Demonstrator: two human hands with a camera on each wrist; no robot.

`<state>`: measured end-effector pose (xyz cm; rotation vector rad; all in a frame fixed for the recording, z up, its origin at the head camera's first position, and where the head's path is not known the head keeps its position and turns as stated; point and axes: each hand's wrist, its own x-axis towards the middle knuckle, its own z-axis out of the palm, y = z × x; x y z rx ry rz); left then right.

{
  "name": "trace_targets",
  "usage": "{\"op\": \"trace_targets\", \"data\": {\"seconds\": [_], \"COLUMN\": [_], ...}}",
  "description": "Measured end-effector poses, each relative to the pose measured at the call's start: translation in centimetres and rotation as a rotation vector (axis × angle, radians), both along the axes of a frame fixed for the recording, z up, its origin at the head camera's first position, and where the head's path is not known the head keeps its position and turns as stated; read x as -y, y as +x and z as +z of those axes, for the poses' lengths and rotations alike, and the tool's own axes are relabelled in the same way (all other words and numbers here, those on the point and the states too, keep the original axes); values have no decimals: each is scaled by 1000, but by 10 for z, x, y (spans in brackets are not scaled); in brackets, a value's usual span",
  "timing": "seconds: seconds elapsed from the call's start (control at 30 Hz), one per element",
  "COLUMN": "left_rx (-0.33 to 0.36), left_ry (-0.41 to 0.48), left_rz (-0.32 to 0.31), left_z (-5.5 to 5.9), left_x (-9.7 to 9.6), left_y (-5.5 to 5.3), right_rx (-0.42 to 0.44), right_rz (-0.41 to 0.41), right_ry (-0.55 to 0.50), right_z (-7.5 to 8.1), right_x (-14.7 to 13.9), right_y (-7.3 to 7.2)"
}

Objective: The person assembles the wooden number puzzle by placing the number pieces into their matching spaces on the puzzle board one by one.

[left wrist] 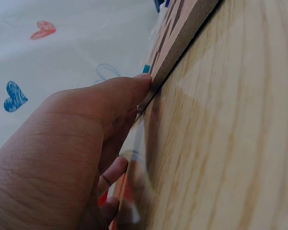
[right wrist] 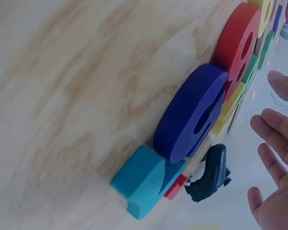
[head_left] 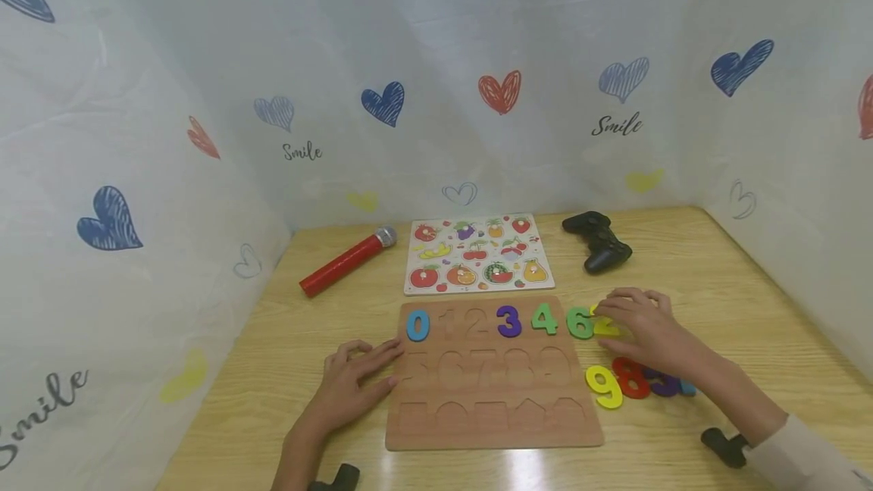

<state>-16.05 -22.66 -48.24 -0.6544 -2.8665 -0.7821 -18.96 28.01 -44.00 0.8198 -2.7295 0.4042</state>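
Observation:
A wooden number board (head_left: 477, 434) lies in front of me with a blue 0 (head_left: 411, 326), a purple 3 (head_left: 510, 322) and a green 4 (head_left: 545, 320) in its top row. My left hand (head_left: 349, 385) rests at the board's left edge, thumb and fingertips against it in the left wrist view. Over the yellow 2 (head_left: 606, 326) hovers my right hand (head_left: 644, 330), fingers spread and grasping nothing in the right wrist view. Beside it is a green 6 (head_left: 580, 323). Below lie a yellow 9 (head_left: 604, 387), a red 8 (head_left: 630, 378), a dark purple number (right wrist: 185, 115) and a light blue piece (right wrist: 143, 175).
Behind the board lies a fruit puzzle (head_left: 446, 286). A red toy microphone (head_left: 348, 263) is at the back left, and a black game controller (head_left: 597, 241) at the back right. White curtains with printed hearts (head_left: 500, 92) enclose the table (head_left: 273, 339).

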Motion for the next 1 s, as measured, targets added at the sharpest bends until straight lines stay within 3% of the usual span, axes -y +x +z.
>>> {"op": "trace_targets", "data": {"seconds": [0.4, 1.0], "left_rx": [-26, -5], "left_ry": [11, 2], "left_rz": [-5, 2], "left_z": [-2, -2], "left_x": [0, 0], "left_y": [0, -1], "right_rx": [29, 103], "right_rz": [-82, -136], "right_ry": [18, 53], "right_z": [-5, -5], "right_x": [-19, -51], "right_y": [3, 2]}}
